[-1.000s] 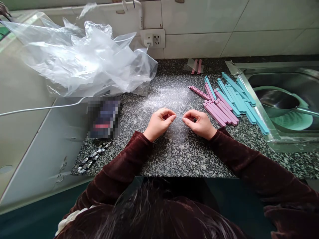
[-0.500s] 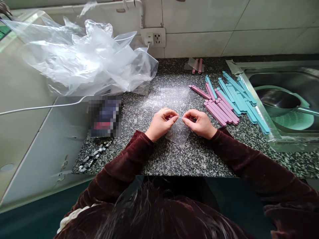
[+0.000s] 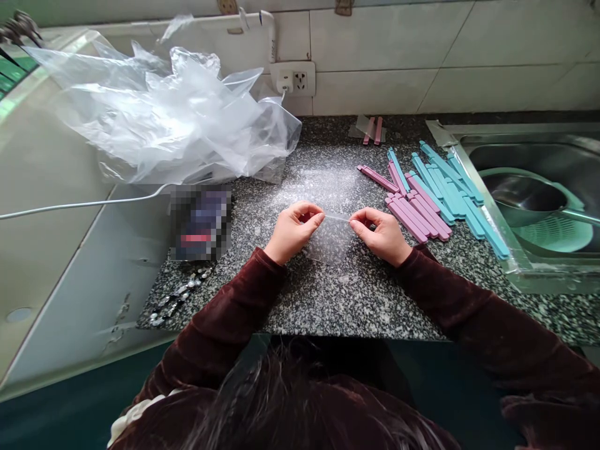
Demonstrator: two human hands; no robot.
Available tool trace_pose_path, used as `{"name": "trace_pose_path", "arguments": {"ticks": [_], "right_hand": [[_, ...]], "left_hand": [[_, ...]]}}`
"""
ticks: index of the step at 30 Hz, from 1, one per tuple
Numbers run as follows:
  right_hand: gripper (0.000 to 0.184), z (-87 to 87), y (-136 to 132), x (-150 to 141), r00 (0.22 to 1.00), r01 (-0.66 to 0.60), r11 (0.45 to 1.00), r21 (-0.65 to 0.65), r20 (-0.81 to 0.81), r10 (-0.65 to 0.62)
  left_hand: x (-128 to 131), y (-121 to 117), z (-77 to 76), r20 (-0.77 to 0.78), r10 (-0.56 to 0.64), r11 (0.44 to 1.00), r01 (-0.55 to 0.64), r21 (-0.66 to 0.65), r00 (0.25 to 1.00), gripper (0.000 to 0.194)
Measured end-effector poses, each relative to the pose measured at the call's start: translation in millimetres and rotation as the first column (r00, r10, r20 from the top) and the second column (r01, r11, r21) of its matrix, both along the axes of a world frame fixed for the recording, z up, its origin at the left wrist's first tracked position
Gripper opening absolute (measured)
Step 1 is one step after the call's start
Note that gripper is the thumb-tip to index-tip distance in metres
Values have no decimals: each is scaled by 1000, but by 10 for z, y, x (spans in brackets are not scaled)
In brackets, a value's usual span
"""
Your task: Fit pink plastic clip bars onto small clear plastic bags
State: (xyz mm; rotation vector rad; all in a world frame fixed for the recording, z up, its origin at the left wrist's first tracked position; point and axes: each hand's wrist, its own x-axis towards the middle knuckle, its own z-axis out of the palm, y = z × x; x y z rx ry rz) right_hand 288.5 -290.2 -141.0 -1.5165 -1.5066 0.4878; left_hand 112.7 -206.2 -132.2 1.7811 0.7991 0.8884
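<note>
A small clear plastic bag [image 3: 330, 240] hangs between my two hands over the speckled countertop [image 3: 337, 306]. My left hand [image 3: 294, 231] pinches one end of its top edge, thumb against fingertips. At the other end, my right hand [image 3: 380, 234] pinches the same edge, so it stretches straight across. To the right of my right hand lie several pink sealing clips [image 3: 407, 219] in a loose pile, with several turquoise sealing clips [image 3: 450, 187] beside and partly among them.
A heap of clear plastic bags [image 3: 187, 119] fills the back left. A phone, blurred out [image 3: 201, 222], and a beaded strap [image 3: 180, 294] lie at left. Two pink clips [image 3: 377, 131] rest near the wall. The sink [image 3: 539, 275] holds a pan [image 3: 529, 194] and a green colander [image 3: 557, 234].
My hands have moved apart along the bag's top edge, left hand leftward and right hand slightly rightward. More of the edge shows between them. The camera view has shifted a little.
</note>
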Motion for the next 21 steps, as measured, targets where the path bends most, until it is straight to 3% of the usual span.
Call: {"name": "trace_pose_path", "arguments": {"ticks": [15,21], "right_hand": [[13,18,-17,-48,998,-40,998,38,54,38],[15,21,-5,-9,997,43,998,52,-67,-39]], "left_hand": [[79,-65,19,-46,-72,997,71,-13,996,16],[45,-68,20,-30,-152,972,143,-187,988,28]]}}
